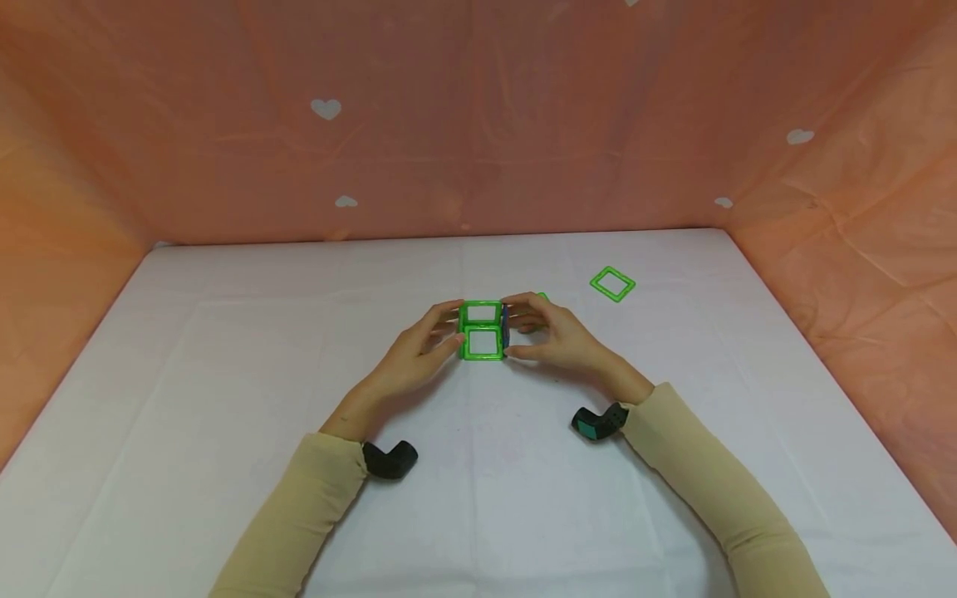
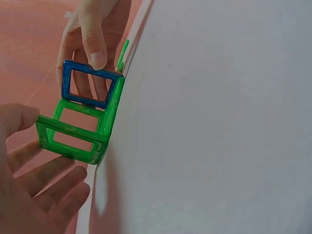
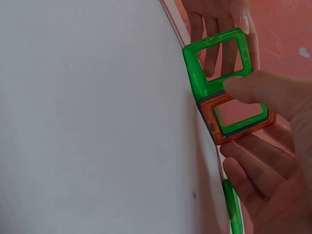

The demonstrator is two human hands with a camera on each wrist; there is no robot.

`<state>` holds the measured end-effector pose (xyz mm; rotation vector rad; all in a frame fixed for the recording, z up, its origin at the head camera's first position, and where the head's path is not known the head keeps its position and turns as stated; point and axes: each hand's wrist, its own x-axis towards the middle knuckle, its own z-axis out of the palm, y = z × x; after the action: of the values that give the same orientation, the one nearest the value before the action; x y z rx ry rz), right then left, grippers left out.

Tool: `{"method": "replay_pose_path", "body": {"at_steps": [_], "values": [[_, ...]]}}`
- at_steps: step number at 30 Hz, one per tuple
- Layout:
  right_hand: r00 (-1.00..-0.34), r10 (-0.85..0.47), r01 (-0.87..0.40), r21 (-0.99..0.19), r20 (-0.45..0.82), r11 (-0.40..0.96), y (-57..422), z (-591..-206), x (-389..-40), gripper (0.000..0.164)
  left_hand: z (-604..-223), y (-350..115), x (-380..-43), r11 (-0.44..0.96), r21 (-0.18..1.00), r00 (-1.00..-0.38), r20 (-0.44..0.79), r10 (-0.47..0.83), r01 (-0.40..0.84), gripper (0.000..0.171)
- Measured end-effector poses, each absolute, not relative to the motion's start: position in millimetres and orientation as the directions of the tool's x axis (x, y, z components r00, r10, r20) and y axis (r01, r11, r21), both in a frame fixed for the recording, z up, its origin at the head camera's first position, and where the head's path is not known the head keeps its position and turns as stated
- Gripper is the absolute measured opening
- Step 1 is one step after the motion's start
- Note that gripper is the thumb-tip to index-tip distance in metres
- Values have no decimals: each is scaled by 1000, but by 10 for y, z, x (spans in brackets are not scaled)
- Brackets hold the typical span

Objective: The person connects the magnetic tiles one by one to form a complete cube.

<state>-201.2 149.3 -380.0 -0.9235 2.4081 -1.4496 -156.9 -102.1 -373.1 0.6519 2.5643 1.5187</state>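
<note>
Between the two hands stands a small structure of green square magnetic tiles (image 1: 482, 325), open frames joined edge to edge. My left hand (image 1: 411, 357) holds its left side, thumb on a tile edge and fingers spread beyond. At the right side my right hand (image 1: 564, 340) pinches a square tile between thumb and fingers. That tile's face looks blue (image 2: 66, 83) in the left wrist view. In the right wrist view an orange tile (image 3: 209, 119) shows at this side, with blue and green edges behind it. The fingers partly hide the structure's sides.
A loose green square tile (image 1: 604, 291) lies on the white cloth farther back to the right. Another green tile (image 1: 543, 296) peeks out behind the right hand. Orange sheeting with pale hearts walls the table's back and sides.
</note>
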Motion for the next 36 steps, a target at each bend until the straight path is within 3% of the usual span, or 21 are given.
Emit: {"method": "replay_pose_path", "body": {"at_steps": [17,36], "values": [[-798,-587,-413,-833,135,370,1465,-3785,-2007,67,-3741,-1043,-1583,412,852,-909,157,385,322,52],[-805,-581,-397,-835,118,381,1450,-3757,-2003,59,-3732,-1055,-1579,421,844,-911,172,374,332,54]]}}
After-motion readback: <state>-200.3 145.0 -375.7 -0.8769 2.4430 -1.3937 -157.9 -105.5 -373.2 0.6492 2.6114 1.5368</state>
